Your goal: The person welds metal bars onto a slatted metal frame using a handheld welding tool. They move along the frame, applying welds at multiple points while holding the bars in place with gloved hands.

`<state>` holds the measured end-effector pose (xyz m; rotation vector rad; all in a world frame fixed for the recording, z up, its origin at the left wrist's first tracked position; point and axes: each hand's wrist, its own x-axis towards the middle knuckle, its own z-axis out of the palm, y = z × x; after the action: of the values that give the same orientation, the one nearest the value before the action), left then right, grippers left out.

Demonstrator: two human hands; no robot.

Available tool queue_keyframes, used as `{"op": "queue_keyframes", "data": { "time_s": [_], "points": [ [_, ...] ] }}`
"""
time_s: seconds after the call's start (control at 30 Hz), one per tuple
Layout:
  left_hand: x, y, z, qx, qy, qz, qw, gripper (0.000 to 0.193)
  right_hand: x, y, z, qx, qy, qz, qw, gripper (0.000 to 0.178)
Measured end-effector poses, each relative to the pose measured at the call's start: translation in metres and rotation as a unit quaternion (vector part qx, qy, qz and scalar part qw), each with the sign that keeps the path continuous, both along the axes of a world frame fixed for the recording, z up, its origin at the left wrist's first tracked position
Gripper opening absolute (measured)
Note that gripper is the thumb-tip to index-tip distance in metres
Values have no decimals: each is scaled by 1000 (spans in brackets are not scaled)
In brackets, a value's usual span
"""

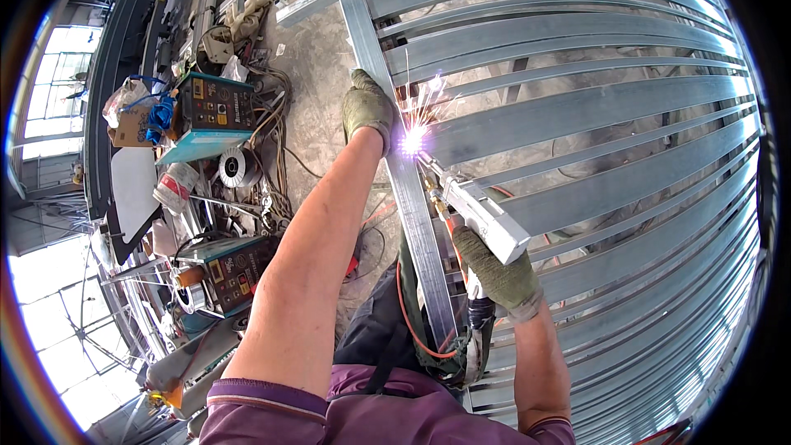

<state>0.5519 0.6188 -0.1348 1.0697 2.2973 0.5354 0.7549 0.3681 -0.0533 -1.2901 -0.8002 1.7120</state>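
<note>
In the head view, the gloved right hand (498, 276) clasps a white, boxy welding torch (488, 216), whose slim metal nozzle points into violet-white glare (414, 138) and sparks at the side bar (423, 235) of a grey metal frame (593, 111) with long parallel slats. The gloved left hand (368, 105) rests on that bar; whether it grips, I cannot tell. Stained concrete floor (317, 45) shows below; leftward, two dark-fronted machines (218, 101) with lettered panels stand near bright windows (64, 74).
</note>
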Motion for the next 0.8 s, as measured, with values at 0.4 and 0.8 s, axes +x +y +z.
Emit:
{"op": "queue_keyframes", "data": {
  "time_s": [0.4, 0.8],
  "points": [
    [-6, 5, -9, -19, -74, 46, 996, 85, 2, 0, 6, -18, -6, 12, 1000, 40],
    [-8, 5, -16, 10, -59, 35, 998, 85, 5, -1, 12, -8, -25, 29, 999, 42]
  ]
}}
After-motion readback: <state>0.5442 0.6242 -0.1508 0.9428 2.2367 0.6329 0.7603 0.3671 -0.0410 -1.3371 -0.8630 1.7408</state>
